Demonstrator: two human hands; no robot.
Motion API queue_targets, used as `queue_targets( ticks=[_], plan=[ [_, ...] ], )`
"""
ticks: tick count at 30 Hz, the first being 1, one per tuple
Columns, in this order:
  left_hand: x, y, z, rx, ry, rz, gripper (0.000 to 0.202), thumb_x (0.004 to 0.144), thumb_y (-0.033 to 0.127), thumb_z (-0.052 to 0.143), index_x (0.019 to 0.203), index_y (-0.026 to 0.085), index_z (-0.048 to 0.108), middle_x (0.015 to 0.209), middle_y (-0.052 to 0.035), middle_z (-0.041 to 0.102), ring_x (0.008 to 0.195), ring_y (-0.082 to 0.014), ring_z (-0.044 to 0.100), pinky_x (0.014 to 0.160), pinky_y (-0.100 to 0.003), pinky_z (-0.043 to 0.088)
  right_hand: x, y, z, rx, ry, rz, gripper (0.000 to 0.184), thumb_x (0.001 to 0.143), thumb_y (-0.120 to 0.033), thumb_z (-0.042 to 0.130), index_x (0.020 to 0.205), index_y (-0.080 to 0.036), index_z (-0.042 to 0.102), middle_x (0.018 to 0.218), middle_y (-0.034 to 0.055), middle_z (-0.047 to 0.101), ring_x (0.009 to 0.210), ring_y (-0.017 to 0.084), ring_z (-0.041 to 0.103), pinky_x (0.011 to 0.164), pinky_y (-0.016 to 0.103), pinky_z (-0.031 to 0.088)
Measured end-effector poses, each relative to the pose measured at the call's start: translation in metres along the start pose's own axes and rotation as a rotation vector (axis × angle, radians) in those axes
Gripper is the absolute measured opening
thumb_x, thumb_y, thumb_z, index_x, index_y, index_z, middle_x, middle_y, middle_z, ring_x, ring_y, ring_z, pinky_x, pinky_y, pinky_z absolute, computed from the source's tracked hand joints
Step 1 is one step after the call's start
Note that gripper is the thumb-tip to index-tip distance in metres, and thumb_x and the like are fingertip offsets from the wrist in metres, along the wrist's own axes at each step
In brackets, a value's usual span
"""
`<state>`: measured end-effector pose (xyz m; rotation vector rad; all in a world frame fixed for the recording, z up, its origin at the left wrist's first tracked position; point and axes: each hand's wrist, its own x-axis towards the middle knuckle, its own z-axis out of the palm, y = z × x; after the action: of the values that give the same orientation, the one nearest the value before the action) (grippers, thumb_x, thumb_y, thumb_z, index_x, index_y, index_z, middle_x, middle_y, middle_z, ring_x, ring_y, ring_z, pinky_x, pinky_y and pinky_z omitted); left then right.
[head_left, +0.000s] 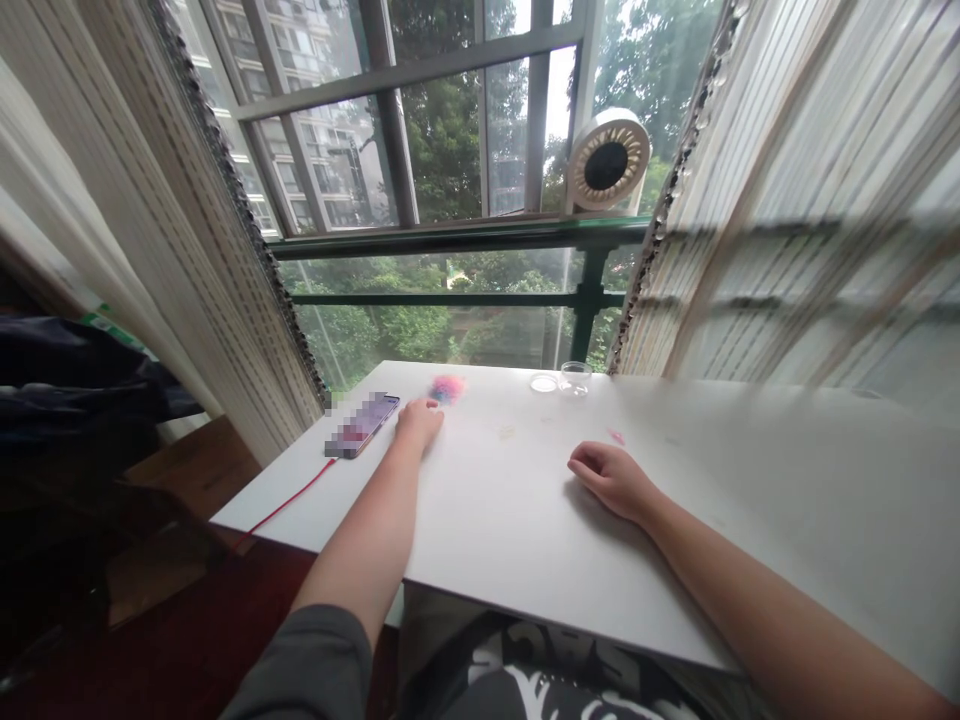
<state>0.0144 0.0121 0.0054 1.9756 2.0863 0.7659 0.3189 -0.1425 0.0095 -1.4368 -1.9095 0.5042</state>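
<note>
Near the far left of the white table, my left hand [421, 422] touches or nearly touches a small heap of pink, orange and blue bits [448, 387]. Its fingers are bent together at the edge of the heap; whatever may be between them is too small to see. My right hand [607, 477] rests on its side on the tabletop, fingers curled into a loose fist with nothing visible inside. Just beyond it lies a small pink piece [616, 437]. Some thin pale bits [507, 432] lie between the hands.
A clear round tub [576, 380] stands at the table's back edge beside its lid [544, 383]. To the left lies a phone [366, 425] with a red cable [296, 498]. A white fan [609, 162] sits by the window. Curtains [765, 200] hang on both sides.
</note>
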Motion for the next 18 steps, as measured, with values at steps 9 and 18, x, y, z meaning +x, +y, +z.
queue_targets(
  ticks=[9,18],
  plan=[
    [-0.006,0.007,0.004,0.080,-0.028,-0.074,0.037,0.067,0.037,0.054,0.102,0.026,0.059,0.117,-0.0071,0.054,0.108,-0.0312,0.045,0.086,-0.041,0.036,0.000,-0.003,0.000,0.002,-0.014,0.021,0.021,0.075,-0.035,0.045,0.068,-0.018,0.055,0.057,-0.0008,0.052,0.053,0.011,0.044,0.054,0.025,0.034],
    [0.002,0.000,-0.004,-0.033,-0.016,-0.072,0.023,0.068,0.029,0.053,0.088,0.020,0.061,0.098,-0.0082,0.063,0.093,-0.0230,0.056,0.078,-0.031,0.041,0.000,-0.002,-0.001,0.002,-0.030,0.022,0.022,0.075,-0.035,0.044,0.069,-0.017,0.055,0.058,-0.0007,0.052,0.053,0.011,0.043,0.054,0.025,0.034]
  ],
)
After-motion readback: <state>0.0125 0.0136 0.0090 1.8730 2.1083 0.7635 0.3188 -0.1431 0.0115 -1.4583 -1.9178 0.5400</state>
